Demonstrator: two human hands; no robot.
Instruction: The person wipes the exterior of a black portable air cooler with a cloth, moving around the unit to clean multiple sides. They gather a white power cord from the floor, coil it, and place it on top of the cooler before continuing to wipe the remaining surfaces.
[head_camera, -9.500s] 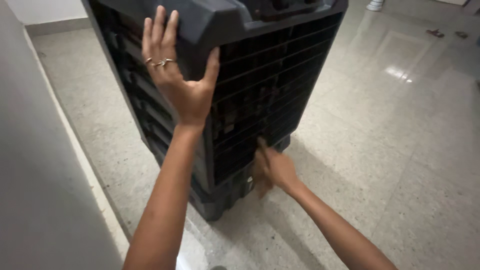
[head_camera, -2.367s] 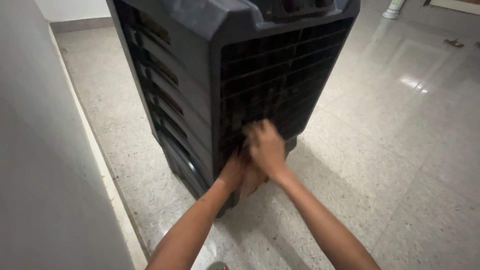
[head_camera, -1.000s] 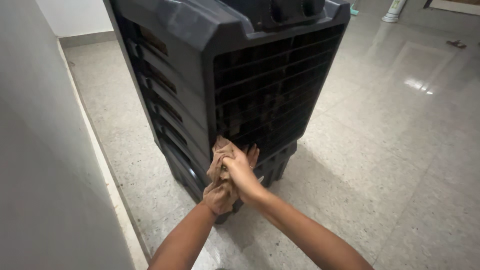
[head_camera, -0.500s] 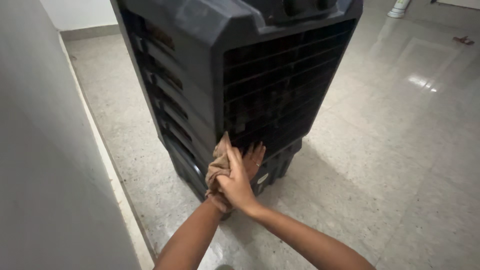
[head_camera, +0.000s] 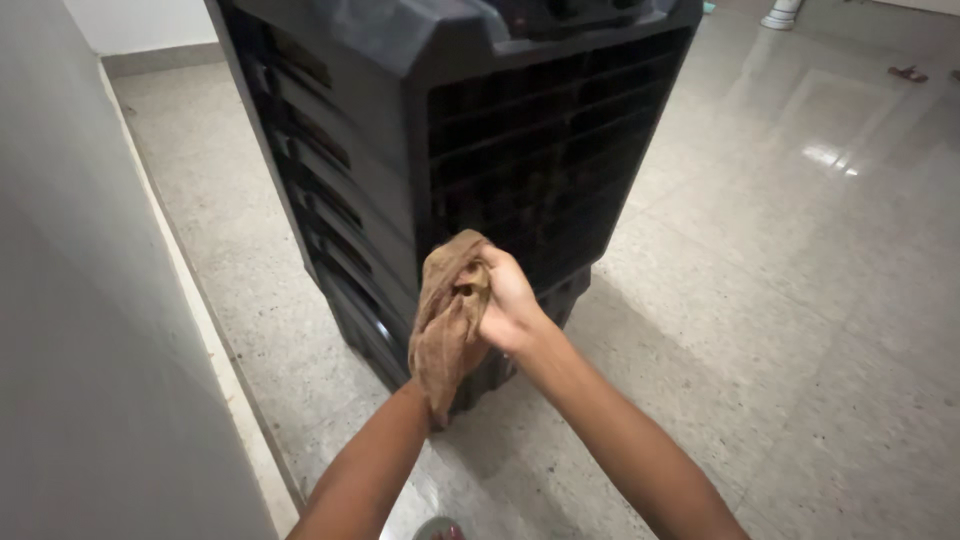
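A brown cloth (head_camera: 448, 315) is gripped at the corner of a dark air cooler (head_camera: 470, 140).

From the head view, the cloth is pinched by the right hand (head_camera: 508, 303), fingers closed on its upper folds; the left hand (head_camera: 432, 372) is wrapped inside the cloth, its grip hidden. The cooler is stood on a speckled floor (head_camera: 780, 300), close beside a white wall (head_camera: 90, 330).

A pale wall (head_camera: 90, 330) edges the speckled floor (head_camera: 800, 330); far off, perhaps a white stand (head_camera: 780, 15).

Speckled grey floor (head_camera: 760, 300), black air cooler (head_camera: 460, 150) standing on it
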